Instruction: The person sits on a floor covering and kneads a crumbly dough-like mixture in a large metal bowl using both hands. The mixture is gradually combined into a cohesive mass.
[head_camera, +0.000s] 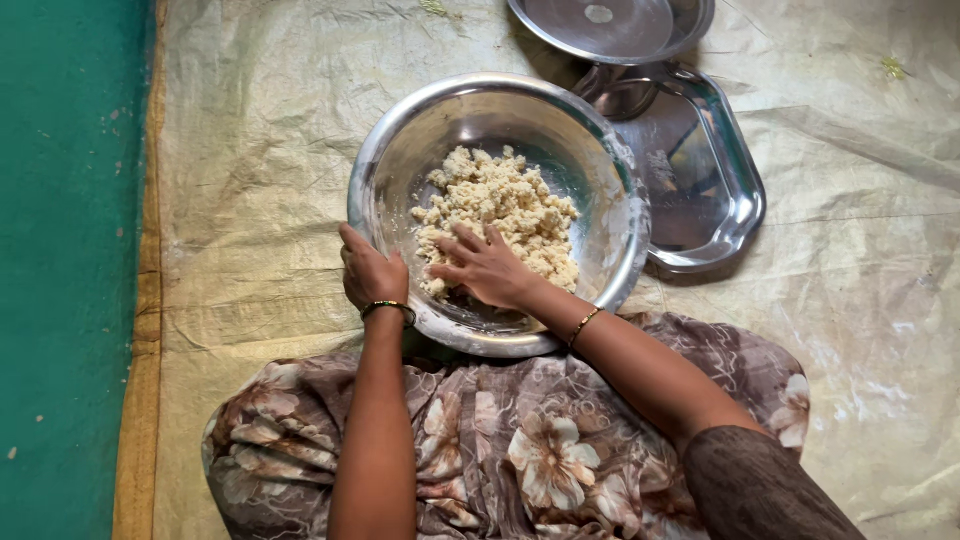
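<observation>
Grip of left hand (372, 272) clasps the steel bowl (400, 150) rim; right hand (487, 268) lies spread, seemingly ungrasping, on crumbly dough (505, 200).

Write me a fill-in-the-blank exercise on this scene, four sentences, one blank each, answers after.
1. The left hand grips the rim of the steel ____.
2. The right hand presses into crumbly pale ____ inside it.
3. Each wrist wears a ____.
4. Beyond the bowl lies a rectangular steel tray, and past that a round steel ____.

Missing words: bowl; dough; bangle; plate
</observation>
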